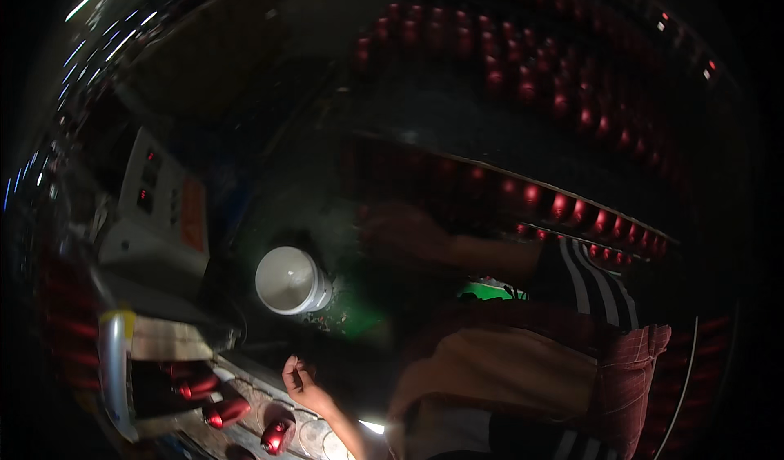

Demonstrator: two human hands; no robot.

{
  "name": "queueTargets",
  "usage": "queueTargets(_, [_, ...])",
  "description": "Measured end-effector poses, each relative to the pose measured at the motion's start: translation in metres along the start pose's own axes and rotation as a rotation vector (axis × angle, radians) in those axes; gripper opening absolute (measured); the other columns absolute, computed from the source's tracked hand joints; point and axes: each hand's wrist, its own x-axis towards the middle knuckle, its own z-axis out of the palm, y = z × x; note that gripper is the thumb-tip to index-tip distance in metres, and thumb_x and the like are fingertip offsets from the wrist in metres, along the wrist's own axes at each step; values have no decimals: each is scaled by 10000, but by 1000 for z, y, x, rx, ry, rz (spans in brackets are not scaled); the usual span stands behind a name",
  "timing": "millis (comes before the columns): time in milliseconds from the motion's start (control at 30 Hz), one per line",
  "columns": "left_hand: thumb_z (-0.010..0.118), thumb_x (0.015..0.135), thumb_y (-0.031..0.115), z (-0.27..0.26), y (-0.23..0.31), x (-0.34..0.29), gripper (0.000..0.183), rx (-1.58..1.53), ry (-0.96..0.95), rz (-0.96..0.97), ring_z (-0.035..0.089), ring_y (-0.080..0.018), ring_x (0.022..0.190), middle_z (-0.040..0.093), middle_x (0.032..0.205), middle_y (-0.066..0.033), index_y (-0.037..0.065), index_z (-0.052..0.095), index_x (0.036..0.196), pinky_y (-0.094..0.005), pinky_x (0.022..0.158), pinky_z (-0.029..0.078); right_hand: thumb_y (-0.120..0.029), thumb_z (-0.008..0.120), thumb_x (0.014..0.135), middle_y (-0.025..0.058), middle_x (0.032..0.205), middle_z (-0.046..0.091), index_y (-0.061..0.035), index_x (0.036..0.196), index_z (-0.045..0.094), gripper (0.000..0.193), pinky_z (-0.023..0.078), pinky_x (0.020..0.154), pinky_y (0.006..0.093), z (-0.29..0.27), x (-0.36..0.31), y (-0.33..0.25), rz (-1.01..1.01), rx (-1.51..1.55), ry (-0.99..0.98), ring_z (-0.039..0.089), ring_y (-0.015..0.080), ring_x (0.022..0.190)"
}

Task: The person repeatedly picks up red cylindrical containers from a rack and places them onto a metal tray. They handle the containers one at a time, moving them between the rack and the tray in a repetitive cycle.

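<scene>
My left hand (308, 390) is at the lower middle, its forearm rising from the bottom edge. The fingers are loosely curled with a gap between tips, and I see nothing in them. It is just above a bench strip (253, 381) with round pale discs. A glossy red rounded piece (278, 436) sits on the strip, and another red piece (226, 412) lies tipped to its left. My right arm reaches in from the right in a dark sleeve with white stripes (581, 280). My right hand (400, 224) is in deep shadow, so its fingers cannot be made out.
A white bucket (286, 280) stands on the dark floor. Left of it is a pale machine box (163, 203) with red displays, and a silver tube (118, 374) below. Racks of red pieces (559, 205) fill the right and far side. Maroon cloth (633, 378) lies at lower right.
</scene>
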Motion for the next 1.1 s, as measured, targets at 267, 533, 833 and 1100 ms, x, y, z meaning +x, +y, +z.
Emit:
queueTargets(267, [632, 927, 8, 378, 111, 61, 205, -17, -802, 376, 600, -129, 882, 644, 1064, -56, -3, 658, 1130, -259, 762, 510, -44, 713, 776, 137, 1381, 505, -193, 1294, 632, 546, 432, 1048, 414, -328, -39, 93, 532, -636, 598, 477, 342, 1276])
queueTargets(533, [770, 771, 242, 708, 200, -39, 577, 492, -1101, 1126, 554, -436, 1182, 501, 1369, -286, 212, 609, 1324, -488, 997, 473, -299, 720, 828, 310, 1503, 259, -233, 1418, 456, 649, 476, 995, 574, -351, 30, 184, 912, -699, 474, 388, 533, 1305])
queueTargets(833, [711, 705, 137, 687, 162, -21, 660, 185, -1098, 970, 533, -413, 1202, 528, 1290, -229, 224, 577, 1346, -455, 1052, 446, -164, 764, 757, 246, 1384, 394, -289, 1336, 532, 636, 500, 964, 504, -350, 14, 163, 871, -745, 505, 465, 472, 1238])
queueTargets(1100, [620, 723, 61, 446, 133, 90, 801, -625, -1137, -168, 435, -297, 1374, 456, 1474, -145, 57, 398, 1492, -397, 1163, 330, -20, 659, 741, 173, 1331, 571, -65, 1352, 562, 621, 383, 1108, 407, -324, -9, 108, 595, -446, 544, 507, 308, 1270])
